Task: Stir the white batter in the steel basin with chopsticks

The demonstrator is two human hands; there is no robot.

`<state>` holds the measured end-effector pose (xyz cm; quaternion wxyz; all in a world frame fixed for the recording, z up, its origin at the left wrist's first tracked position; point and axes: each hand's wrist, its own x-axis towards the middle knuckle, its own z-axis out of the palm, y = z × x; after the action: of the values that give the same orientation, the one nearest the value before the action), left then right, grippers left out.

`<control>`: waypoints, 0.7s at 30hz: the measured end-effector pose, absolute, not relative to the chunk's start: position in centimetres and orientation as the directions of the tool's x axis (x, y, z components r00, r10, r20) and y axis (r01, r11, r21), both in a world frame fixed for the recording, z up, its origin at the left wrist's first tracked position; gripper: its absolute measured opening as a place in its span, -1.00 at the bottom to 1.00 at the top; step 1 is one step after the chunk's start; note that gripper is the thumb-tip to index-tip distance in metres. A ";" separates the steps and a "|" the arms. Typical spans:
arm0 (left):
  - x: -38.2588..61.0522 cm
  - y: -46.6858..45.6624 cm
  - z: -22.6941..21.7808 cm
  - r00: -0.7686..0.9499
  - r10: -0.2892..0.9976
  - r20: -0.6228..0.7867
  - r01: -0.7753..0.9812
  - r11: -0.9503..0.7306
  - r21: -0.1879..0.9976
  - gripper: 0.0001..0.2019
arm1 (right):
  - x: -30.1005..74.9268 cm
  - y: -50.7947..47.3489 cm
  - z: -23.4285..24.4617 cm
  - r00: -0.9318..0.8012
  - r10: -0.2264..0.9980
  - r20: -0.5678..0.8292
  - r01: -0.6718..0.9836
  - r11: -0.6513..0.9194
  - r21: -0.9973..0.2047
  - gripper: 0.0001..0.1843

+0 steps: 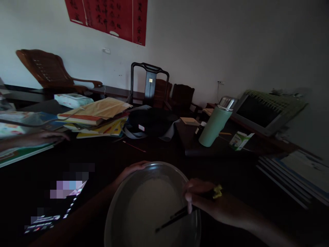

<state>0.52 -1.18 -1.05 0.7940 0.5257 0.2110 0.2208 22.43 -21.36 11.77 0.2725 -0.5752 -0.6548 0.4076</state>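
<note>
A round metal bowl (120, 206) with pale contents sits on the dark table close to me. My left hand (132, 168) curls over the bowl's far left rim, gripping it. My right hand (199, 197) is closed around dark chopsticks (173, 218) with a yellow top end; their tips point down into the bowl's contents. The room is dim and finer detail is hard to read.
A lit phone (55, 206) lies to the left. Behind are stacked books (95, 115), a black bag (150, 123), a green thermos (216, 123), a small box (240, 140) and a monitor (264, 111). Another person's hand (43, 137) rests at the left. Magazines (295, 175) lie right.
</note>
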 end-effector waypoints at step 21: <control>0.4 -2.4 0.6 0.781 0.623 -0.050 -0.128 0.238 0.963 -0.73 | 20.2 -20.0 7.1 0.181 0.938 -0.294 0.294 -0.337 -0.894 -0.74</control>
<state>0.38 -2.39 0.57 0.7556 0.5651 0.2191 0.2485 20.17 -19.96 7.08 0.3559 -0.6810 -0.4524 0.4527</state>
